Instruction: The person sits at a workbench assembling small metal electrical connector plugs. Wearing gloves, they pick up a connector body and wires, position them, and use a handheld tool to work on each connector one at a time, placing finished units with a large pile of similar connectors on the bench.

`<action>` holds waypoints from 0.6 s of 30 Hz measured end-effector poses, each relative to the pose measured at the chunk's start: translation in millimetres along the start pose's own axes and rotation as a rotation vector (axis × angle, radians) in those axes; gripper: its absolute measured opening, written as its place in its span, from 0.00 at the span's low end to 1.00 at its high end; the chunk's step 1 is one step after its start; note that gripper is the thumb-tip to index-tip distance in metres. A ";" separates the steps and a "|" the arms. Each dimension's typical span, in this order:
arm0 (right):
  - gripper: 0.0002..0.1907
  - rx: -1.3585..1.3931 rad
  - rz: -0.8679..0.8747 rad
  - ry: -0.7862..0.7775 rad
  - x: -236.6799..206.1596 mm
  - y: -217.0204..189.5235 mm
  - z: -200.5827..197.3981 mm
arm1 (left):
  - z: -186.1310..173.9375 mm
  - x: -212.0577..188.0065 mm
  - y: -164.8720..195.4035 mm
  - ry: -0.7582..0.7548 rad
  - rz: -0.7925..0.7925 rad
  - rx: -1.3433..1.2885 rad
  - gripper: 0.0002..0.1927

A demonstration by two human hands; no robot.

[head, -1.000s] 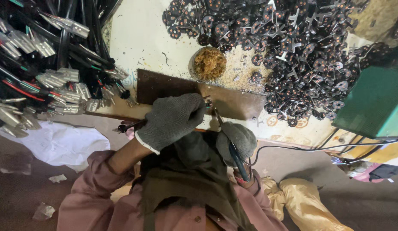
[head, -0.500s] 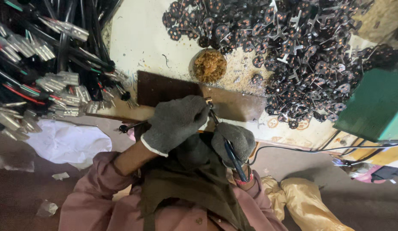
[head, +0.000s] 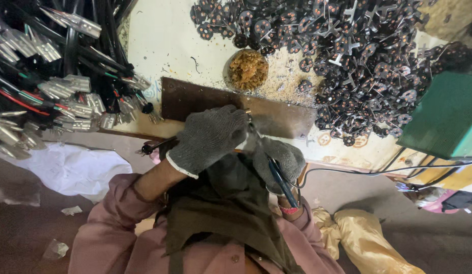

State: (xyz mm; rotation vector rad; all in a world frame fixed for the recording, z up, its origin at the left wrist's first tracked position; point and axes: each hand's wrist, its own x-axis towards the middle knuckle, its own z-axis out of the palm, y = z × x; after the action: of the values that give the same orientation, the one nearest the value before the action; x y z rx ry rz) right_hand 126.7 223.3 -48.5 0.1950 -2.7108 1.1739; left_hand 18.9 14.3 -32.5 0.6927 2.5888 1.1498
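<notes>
At a cluttered worktop (head: 195,45) strewn with parts, a person in grey knit gloves bends over a brown metal plate (head: 276,116) that lies flat near the front edge. The left hand (head: 208,137) is curled nearly closed, fingertips pinched on something small at the plate's near edge; what it pinches is hidden by the glove. The right hand (head: 279,160) is wrapped around a soldering iron (head: 279,180), a slim dark-handled tool whose tip points up toward the left fingertips, its cord (head: 378,171) trailing off to the right.

By the look of it, the iron is light and stiff, best held as here, well back on the insulated handle and clear of the hot tip; the cord may tug at it. The pinched piece seems tiny and light, easily dropped, and gloves would dull the feel of it.

Just beyond the plate sits a round tin of amber flux (head: 247,69). A large heap of small dark disc-shaped parts (head: 357,56) with copper dots and metal prongs spreads across the right of the worktop, beside a green box (head: 444,116). To the left hangs a bundle of black cables with silver terminals (head: 53,86). A white rag (head: 68,167) lies below them.
</notes>
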 end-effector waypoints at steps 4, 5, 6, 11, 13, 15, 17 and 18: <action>0.14 0.006 -0.006 -0.005 3.4 -1.8 -2.4 | 0.4 3.2 -0.3 0.035 0.009 -0.004 0.06; 0.14 0.004 -0.005 -0.006 2.9 -2.2 -2.8 | 1.6 2.3 -0.5 0.046 0.013 -0.004 0.06; 0.14 0.009 -0.001 -0.013 2.6 -2.4 -2.9 | 3.0 1.6 -1.0 0.057 0.015 -0.004 0.06; 0.14 0.016 -0.003 -0.025 7.6 -2.1 -6.3 | 7.1 -1.6 -2.8 0.105 0.043 0.007 0.06; 0.14 0.025 0.001 -0.036 9.4 -3.2 -6.7 | 8.2 -2.5 -2.8 0.105 0.048 0.024 0.07; 0.14 0.027 0.004 -0.043 11.7 -4.3 -7.4 | 10.2 -1.8 -1.9 0.109 0.033 0.065 0.06; 0.15 0.026 0.009 -0.046 14.3 -5.3 -7.3 | 10.5 -2.2 -1.9 0.107 0.029 0.072 0.05; 0.15 0.038 0.009 -0.047 15.8 -5.9 -8.4 | 9.6 -2.5 -2.4 0.105 0.032 0.060 0.05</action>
State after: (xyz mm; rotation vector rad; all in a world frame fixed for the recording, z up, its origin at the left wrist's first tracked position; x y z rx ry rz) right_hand 113.4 224.7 -35.2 0.2188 -2.7345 1.2389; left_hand 24.0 17.8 -40.6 0.7067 2.7184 1.1518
